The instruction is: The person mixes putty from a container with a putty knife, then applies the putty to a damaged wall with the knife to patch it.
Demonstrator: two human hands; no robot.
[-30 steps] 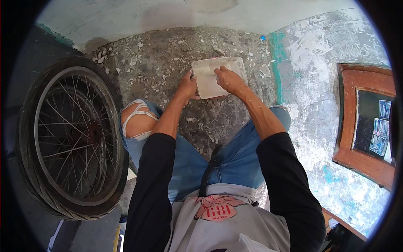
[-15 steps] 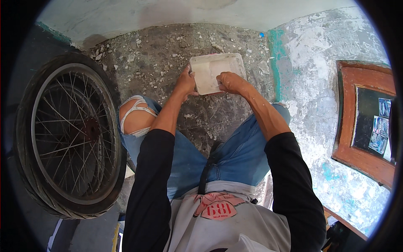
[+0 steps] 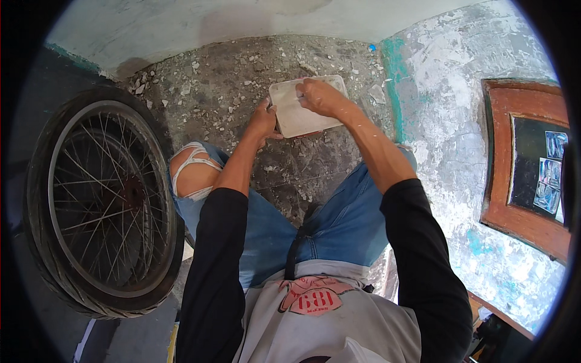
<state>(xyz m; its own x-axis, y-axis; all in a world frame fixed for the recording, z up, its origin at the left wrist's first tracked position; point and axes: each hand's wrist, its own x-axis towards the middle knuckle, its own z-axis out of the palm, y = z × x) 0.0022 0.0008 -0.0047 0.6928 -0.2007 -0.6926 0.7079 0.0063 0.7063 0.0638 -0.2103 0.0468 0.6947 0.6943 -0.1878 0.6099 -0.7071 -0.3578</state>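
Note:
A shallow, off-white rectangular plastic container [image 3: 305, 125] is held out over the floor between my knees, tilted a little. Pale material, its texture hard to make out, coats or fills the inside. My left hand [image 3: 262, 123] grips the container's left wall, thumb at the rim and fingers around the outside. Over the container's upper middle my right hand [image 3: 319, 97] is closed in a fist with the knuckles upward. Whatever it holds is hidden beneath the fingers. Pale specks dot the right forearm.
A spoked wheel with a black tyre [image 3: 109, 206] stands close on my left. Broken plaster chips [image 3: 181, 72] litter the dark floor. A peeling white and teal wall [image 3: 448, 139] rises on the right, with a brown wooden frame [image 3: 499, 151]. Another pale wall [image 3: 290, 21] is ahead.
My right hand has moved up and left across the container, from its right side to the upper middle. The container and my left hand have shifted slightly left.

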